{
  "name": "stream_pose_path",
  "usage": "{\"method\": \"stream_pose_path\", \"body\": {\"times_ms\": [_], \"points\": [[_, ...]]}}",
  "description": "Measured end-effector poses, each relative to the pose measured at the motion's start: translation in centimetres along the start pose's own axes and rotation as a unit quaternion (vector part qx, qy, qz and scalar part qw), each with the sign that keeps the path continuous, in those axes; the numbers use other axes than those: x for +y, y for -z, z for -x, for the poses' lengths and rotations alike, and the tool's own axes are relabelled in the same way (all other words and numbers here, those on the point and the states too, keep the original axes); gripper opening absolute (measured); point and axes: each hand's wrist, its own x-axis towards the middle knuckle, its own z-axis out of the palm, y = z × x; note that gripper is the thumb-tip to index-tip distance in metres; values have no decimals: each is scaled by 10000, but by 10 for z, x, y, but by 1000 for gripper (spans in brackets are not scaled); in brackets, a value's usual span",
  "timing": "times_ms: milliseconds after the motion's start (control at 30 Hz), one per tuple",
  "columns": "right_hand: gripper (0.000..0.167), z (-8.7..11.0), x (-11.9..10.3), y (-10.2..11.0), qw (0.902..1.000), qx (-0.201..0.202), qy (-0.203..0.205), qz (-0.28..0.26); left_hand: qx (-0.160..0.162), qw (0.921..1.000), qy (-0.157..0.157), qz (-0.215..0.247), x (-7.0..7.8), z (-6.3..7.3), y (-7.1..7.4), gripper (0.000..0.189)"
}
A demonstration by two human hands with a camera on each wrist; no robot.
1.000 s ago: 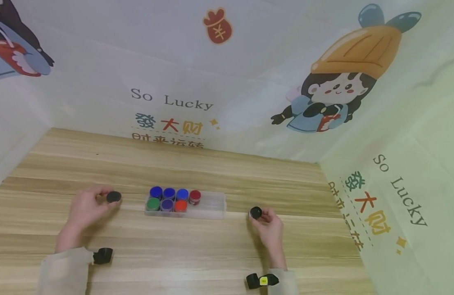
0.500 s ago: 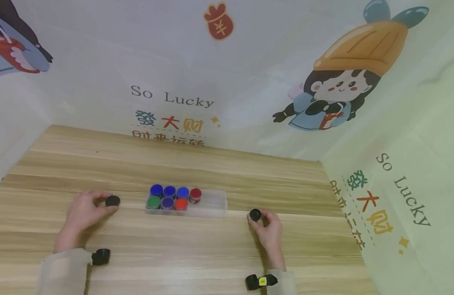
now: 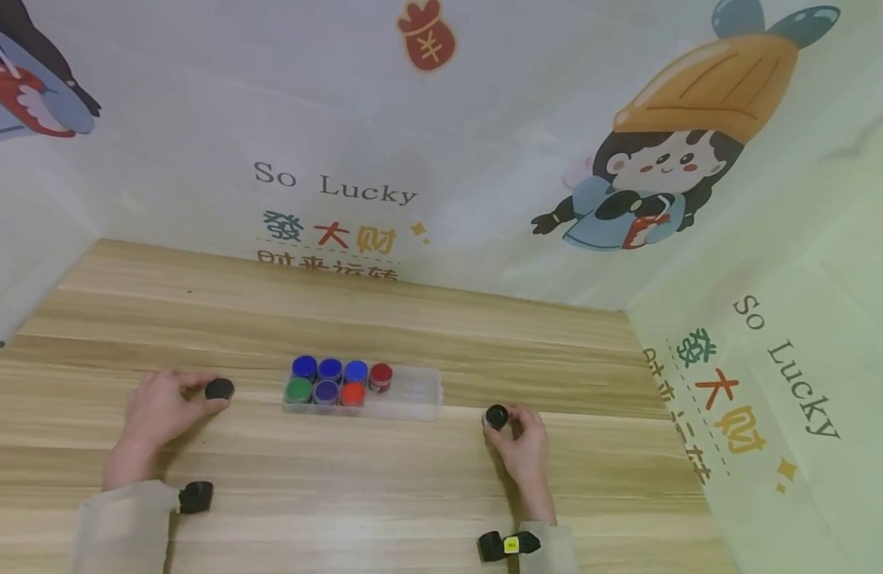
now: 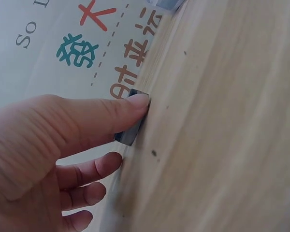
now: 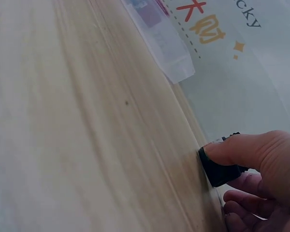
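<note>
In the head view my left hand (image 3: 155, 414) pinches a flat black lid (image 3: 219, 389) between thumb and index finger, left of the clear tray. The left wrist view shows this lid (image 4: 130, 129) edge-on close to the tabletop, with the other fingers loosely curled. To the right of the tray, my right hand (image 3: 525, 448) holds a small black paint pot (image 3: 496, 417) by its sides with thumb and fingers. Screw threads show on the lidless pot (image 5: 221, 171) in the right wrist view, and its base is right at the table surface.
Between the hands lies a clear plastic tray (image 3: 416, 392) with several small paint pots at its left end, capped in blue, green, purple, orange-red and dark red. Printed white sheeting (image 3: 477, 207) walls the back and sides of the wooden table (image 3: 355, 494).
Both hands have come slightly nearer the body with the lid and the pot still held. The head view has tilted a little; the tray keeps its place.
</note>
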Motion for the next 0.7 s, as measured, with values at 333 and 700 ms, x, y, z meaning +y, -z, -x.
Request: {"method": "stream_pose_path", "body": {"times_ms": [333, 700], "points": [[59, 3, -8, 0, 9983, 316, 340, 350, -379, 9993, -14, 61, 8, 2, 5, 60], [47, -3, -49, -21, 9900, 728, 1181, -267, -940, 9930, -611, 380, 37, -14, 2, 74]]}}
